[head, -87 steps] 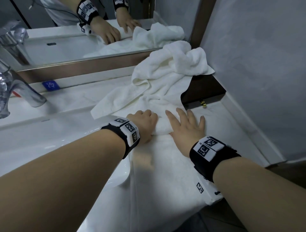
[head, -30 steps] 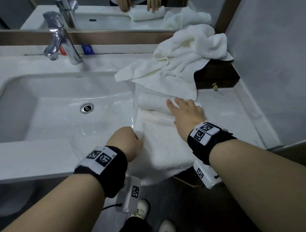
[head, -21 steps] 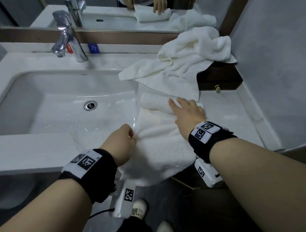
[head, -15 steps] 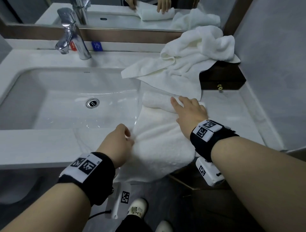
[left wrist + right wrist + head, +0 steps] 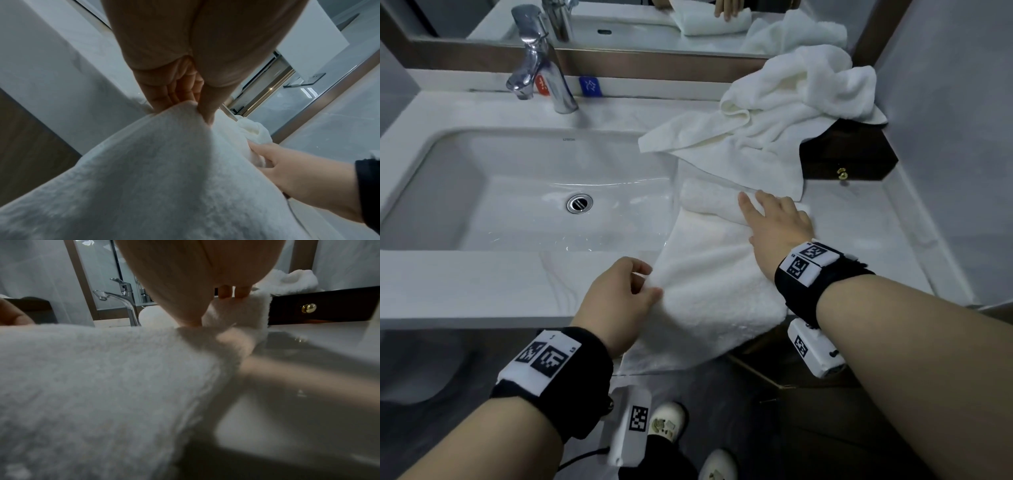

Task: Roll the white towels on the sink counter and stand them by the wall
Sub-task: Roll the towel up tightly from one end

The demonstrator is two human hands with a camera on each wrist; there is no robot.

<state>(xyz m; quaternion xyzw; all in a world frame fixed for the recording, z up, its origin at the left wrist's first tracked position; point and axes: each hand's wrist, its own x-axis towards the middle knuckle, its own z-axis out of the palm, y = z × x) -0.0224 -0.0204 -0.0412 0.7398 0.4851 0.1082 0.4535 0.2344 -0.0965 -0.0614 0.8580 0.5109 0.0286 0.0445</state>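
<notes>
A white towel (image 5: 715, 291) lies lengthwise on the counter right of the basin, its near end hanging over the front edge and its far end rolled into a short roll (image 5: 709, 202). My right hand (image 5: 774, 219) rests flat on that roll with straight fingers (image 5: 225, 291). My left hand (image 5: 630, 291) pinches the towel's left edge between thumb and fingers (image 5: 207, 112). A second white towel (image 5: 774, 113) lies crumpled at the back right, draped over a dark wooden box (image 5: 849, 157).
The white basin (image 5: 534, 192) with its drain fills the left of the counter. A chrome tap (image 5: 541, 61) stands behind it below the mirror. A grey wall (image 5: 955, 137) bounds the counter on the right. My shoes show on the floor below.
My left hand has left the roll, come back to the near left edge of the towel and pinched it. My right hand stays on the roll. The camera has tilted down and left.
</notes>
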